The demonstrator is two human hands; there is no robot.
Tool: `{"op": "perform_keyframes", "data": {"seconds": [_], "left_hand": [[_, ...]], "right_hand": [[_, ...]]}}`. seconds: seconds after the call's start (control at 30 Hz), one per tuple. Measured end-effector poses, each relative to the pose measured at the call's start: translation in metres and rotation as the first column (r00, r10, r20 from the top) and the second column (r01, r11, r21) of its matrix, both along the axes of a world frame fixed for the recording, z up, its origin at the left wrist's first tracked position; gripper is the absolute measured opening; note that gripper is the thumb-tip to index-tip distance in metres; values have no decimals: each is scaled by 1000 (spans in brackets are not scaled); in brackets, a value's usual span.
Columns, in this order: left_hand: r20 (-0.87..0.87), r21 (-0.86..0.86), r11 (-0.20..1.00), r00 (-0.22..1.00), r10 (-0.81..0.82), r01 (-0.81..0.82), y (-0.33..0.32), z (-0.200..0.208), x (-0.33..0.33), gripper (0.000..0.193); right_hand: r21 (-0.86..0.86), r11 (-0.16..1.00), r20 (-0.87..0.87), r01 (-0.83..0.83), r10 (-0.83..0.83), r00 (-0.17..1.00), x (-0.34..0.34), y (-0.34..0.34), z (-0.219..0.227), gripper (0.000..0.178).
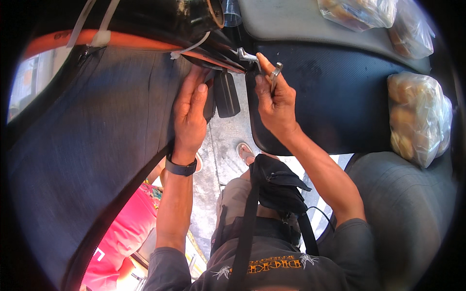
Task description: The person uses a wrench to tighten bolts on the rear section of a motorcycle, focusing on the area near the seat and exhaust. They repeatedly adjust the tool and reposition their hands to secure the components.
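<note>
My right hand (277, 99) is closed round a metal wrench (248, 56) with a bent shaft. The wrench's head meets the end of an orange-red tube (141, 40). A second small metal tool (276, 72) sticks up between the same fingers; its kind is unclear. My left hand (190, 114), with a dark band at the wrist, has its fingers stretched upward under the tube, against the edge of a dark panel (121, 111). Its fingertips are partly hidden there. Between the hands hangs a flat black piece (226, 94).
On the right is a black padded seat (330, 97), with clear bags (417, 119) of round brownish items beside and behind it. White ties (103, 36) circle the tube. A clear plastic cup (231, 13) stands at the top. Someone in pink clothing (121, 233) is at lower left.
</note>
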State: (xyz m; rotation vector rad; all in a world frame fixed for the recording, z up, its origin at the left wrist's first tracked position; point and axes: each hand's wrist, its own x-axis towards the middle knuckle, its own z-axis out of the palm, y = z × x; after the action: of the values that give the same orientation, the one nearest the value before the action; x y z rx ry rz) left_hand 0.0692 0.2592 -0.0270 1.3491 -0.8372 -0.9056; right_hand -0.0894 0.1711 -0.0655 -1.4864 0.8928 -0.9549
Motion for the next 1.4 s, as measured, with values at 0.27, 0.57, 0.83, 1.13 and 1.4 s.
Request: {"op": "perform_keyframes", "data": {"seconds": [0.27, 0.57, 0.83, 1.13, 1.4], "left_hand": [[27, -1, 1000, 1000, 3, -3, 2, -8, 1, 46], [-69, 222, 959, 978, 199, -179, 75, -25, -54, 31], [-142, 330, 940, 980, 137, -84, 118, -12, -92, 41], [526, 105, 980, 846, 89, -168, 112, 30, -86, 35], [-63, 278, 959, 995, 72, -52, 92, 25, -84, 23]], "right_hand": [[-116, 993, 8, 35, -34, 999, 2, -5, -26, 40], [528, 846, -55, 74, -53, 997, -49, 94, 18, 34], [737, 666, 79, -118, 89, 993, -32, 159, 26, 28], [240, 950, -199, -201, 251, 947, -27, 136, 17, 23], [468, 817, -318, -337, 511, 799, -47, 110, 36, 18]]}}
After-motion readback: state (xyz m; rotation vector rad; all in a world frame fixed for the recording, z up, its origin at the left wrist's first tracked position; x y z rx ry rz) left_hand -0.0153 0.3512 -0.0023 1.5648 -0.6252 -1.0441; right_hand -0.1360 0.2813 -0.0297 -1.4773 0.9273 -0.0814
